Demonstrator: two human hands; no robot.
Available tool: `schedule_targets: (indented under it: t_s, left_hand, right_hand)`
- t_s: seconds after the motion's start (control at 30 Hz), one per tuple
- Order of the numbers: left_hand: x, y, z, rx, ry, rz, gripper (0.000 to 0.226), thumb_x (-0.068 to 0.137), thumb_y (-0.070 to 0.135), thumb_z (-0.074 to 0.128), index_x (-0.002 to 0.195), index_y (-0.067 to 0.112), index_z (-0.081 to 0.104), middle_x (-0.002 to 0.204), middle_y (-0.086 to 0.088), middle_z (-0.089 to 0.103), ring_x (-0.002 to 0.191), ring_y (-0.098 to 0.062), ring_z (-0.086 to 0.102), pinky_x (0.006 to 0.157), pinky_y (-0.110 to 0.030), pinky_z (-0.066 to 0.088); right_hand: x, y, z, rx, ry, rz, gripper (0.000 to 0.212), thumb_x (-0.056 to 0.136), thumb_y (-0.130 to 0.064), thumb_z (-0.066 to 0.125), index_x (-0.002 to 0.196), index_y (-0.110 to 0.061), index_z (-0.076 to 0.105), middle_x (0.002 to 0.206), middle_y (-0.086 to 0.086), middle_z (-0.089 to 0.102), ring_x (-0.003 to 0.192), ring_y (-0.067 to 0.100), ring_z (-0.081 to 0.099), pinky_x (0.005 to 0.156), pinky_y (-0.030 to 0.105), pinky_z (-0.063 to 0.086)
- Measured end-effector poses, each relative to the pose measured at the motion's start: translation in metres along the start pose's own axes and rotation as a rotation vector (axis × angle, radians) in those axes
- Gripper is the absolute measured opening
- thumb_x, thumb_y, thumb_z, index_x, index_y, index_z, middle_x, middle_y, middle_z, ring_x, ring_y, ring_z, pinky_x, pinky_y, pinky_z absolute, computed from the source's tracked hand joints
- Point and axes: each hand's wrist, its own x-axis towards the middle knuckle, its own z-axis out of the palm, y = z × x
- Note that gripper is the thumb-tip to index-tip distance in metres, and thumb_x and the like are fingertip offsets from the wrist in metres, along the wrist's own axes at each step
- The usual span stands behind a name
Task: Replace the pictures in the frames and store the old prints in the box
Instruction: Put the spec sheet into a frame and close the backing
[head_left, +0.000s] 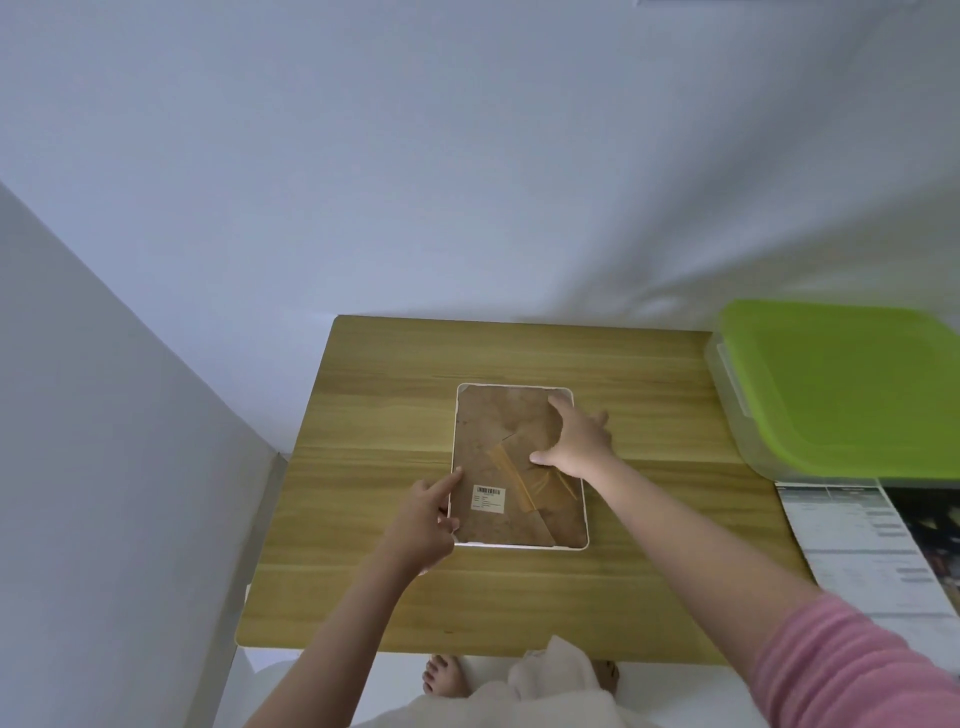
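Observation:
A white picture frame (519, 545) lies face down in the middle of the wooden table (374, 395), its brown backing board with a barcode sticker facing up. My left hand (423, 519) touches the frame's left edge, index finger stretched along it. My right hand (576, 441) rests flat on the backing board near the upper right, fingers spread over the fold-out stand. A clear plastic box with a green lid (852, 384) stands closed at the table's right.
Printed sheets (878, 551) lie on the right, below the box. White walls close in at the back and left. My bare feet (441, 675) show under the table's near edge.

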Motion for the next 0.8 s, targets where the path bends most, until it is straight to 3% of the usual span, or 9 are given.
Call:
schedule_targets:
  t_s: [0.07, 0.17, 0.27, 0.37, 0.47, 0.63, 0.8]
  left_hand:
    - [-0.004, 0.0, 0.005, -0.034, 0.074, -0.033, 0.062, 0.083, 0.0, 0.055, 0.139, 0.023, 0.041, 0.105, -0.004, 0.046, 0.085, -0.014, 0.055, 0.078, -0.016, 0.042]
    - [-0.008, 0.001, 0.007, -0.088, 0.116, -0.069, 0.059, 0.081, -0.002, 0.056, 0.133, 0.025, 0.049, 0.111, -0.004, 0.051, 0.075, -0.009, 0.056, 0.063, -0.008, 0.041]
    - [-0.013, 0.002, -0.002, -0.336, 0.103, -0.116, 0.055, 0.081, -0.009, 0.056, 0.124, 0.024, 0.055, 0.105, -0.003, 0.063, 0.058, -0.001, 0.056, 0.056, -0.011, 0.047]
    - [-0.021, 0.005, -0.015, -0.495, 0.105, -0.093, 0.051, 0.081, -0.01, 0.058, 0.113, 0.029, 0.06, 0.105, -0.01, 0.065, 0.075, -0.013, 0.062, 0.071, -0.023, 0.054]
    - [-0.029, 0.014, -0.028, -0.587, 0.102, -0.036, 0.052, 0.081, -0.012, 0.056, 0.11, 0.031, 0.062, 0.109, -0.01, 0.058, 0.079, -0.017, 0.065, 0.065, -0.024, 0.053]
    - [-0.038, 0.044, -0.049, -0.679, 0.105, 0.116, 0.052, 0.082, -0.015, 0.055, 0.113, 0.026, 0.062, 0.108, -0.01, 0.057, 0.069, -0.012, 0.063, 0.056, -0.022, 0.047]
    - [-0.039, 0.085, -0.064, -0.728, 0.192, 0.257, 0.048, 0.082, -0.011, 0.058, 0.111, 0.027, 0.063, 0.105, -0.004, 0.061, 0.075, -0.01, 0.063, 0.059, -0.02, 0.048]
  right_hand:
    - [-0.012, 0.006, 0.012, 0.183, 0.098, 0.034, 0.084, 0.072, -0.032, 0.078, 0.142, -0.039, 0.031, 0.13, 0.016, 0.038, 0.117, 0.036, 0.046, 0.1, 0.039, 0.042]
    - [-0.024, 0.015, 0.027, 0.386, 0.165, 0.041, 0.07, 0.072, -0.03, 0.077, 0.134, -0.033, 0.044, 0.124, 0.008, 0.049, 0.117, 0.028, 0.049, 0.101, 0.04, 0.043]
    - [-0.031, 0.023, 0.025, 0.653, 0.147, 0.032, 0.058, 0.067, -0.021, 0.08, 0.118, -0.029, 0.054, 0.108, 0.002, 0.062, 0.091, 0.019, 0.064, 0.08, 0.035, 0.055]
    - [-0.041, 0.028, 0.021, 0.851, 0.112, 0.004, 0.05, 0.071, -0.008, 0.079, 0.112, -0.024, 0.056, 0.09, 0.006, 0.066, 0.069, 0.016, 0.065, 0.063, 0.03, 0.057]
    - [-0.051, 0.029, 0.02, 0.994, 0.158, -0.063, 0.051, 0.068, -0.005, 0.081, 0.105, -0.031, 0.057, 0.094, 0.016, 0.067, 0.076, 0.024, 0.067, 0.069, 0.035, 0.057]
    - [-0.063, 0.019, -0.007, 0.965, 0.31, -0.243, 0.049, 0.072, -0.011, 0.079, 0.107, -0.039, 0.058, 0.102, 0.0, 0.065, 0.093, 0.016, 0.064, 0.074, 0.024, 0.052]
    - [-0.075, -0.019, -0.045, 0.588, 0.555, -0.489, 0.046, 0.08, -0.019, 0.072, 0.122, -0.031, 0.055, 0.113, -0.012, 0.049, 0.111, 0.013, 0.049, 0.098, 0.028, 0.04]
